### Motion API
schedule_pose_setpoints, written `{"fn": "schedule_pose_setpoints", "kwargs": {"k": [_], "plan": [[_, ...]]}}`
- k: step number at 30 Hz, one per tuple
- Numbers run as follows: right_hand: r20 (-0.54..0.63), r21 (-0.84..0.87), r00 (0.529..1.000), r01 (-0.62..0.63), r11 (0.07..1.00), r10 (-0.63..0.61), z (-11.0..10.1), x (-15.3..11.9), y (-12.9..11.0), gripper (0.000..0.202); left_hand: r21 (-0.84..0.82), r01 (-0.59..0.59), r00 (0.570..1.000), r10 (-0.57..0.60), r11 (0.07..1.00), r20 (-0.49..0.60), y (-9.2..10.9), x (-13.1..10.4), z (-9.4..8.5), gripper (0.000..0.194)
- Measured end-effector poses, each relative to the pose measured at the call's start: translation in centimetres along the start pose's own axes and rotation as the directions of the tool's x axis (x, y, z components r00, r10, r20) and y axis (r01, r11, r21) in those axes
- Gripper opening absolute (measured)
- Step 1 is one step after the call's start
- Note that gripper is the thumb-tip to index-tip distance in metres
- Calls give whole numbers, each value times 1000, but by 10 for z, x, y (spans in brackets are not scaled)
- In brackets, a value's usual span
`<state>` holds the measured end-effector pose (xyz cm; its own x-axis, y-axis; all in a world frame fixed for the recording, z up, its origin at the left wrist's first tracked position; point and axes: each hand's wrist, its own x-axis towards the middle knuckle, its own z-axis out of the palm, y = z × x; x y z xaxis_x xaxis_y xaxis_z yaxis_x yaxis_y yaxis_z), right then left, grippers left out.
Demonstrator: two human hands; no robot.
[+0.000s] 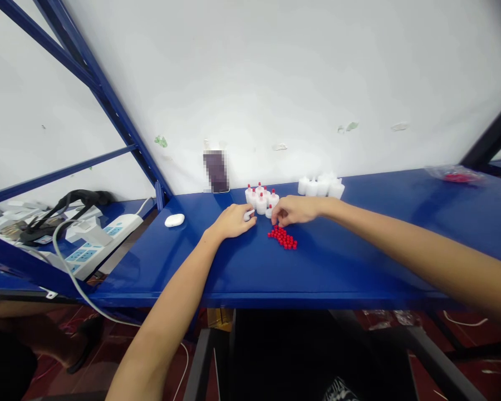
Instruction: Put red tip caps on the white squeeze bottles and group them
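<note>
My left hand [232, 221] is closed around a small white bottle [249, 214]; mainly its tapered tip shows, without a red cap, and the fingers hide the rest. Pinched together, the fingers of my right hand [290, 210] reach down at the upper end of a loose cluster of small red caps [284, 238]. Whether a cap is between those fingertips I cannot tell. Just behind both hands stand several white bottles [261, 205] with red caps on their tips. One capped bottle [269, 212] is close beside my right fingers.
More white bottles [322, 185] stand near the wall. A phone-like object [217, 171], blurred, leans there. On the blue table [234, 267] lie a white case [174, 220] and a plastic bag with red pieces [457, 177]. A power strip [96, 248] and cables are left, beyond the blue frame [108, 106].
</note>
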<state>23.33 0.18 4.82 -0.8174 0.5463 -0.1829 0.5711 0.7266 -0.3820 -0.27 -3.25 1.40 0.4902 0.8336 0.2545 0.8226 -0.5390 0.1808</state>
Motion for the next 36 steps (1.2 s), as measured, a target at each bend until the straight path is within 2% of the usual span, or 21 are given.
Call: {"fn": "schedule_pose_setpoints", "kwargs": {"k": [4,8,15,19,24,30,36], "plan": [[-45,-7,997,59,998,-59,5,3,2,19,-6,-2,1000,2,1000,15,2,0,-1,17],[-91,15,996,24,1000,-22,6,2,3,18,-27,25,1000,-25,999,-8,4,-1,-2,20],[-312,136,949,97,986,-50,0,-3,-11,21,4,-5,999,5,1000,-53,18,0,-6,19],[-316,152,945,138,979,-84,0,0,-17,17,-31,-51,994,47,998,-95,21,1,-5,15],[-324,189,944,128,974,-61,1,2,-23,18,-100,-92,987,77,991,-138,19,1,-2,15],[-360,51,929,104,993,-79,2,1,-26,20,-160,-101,986,77,982,-146,19,2,2,20],[-395,-200,900,113,973,-186,14,-3,-38,32,-138,-73,983,48,988,-180,20,3,0,13]]}}
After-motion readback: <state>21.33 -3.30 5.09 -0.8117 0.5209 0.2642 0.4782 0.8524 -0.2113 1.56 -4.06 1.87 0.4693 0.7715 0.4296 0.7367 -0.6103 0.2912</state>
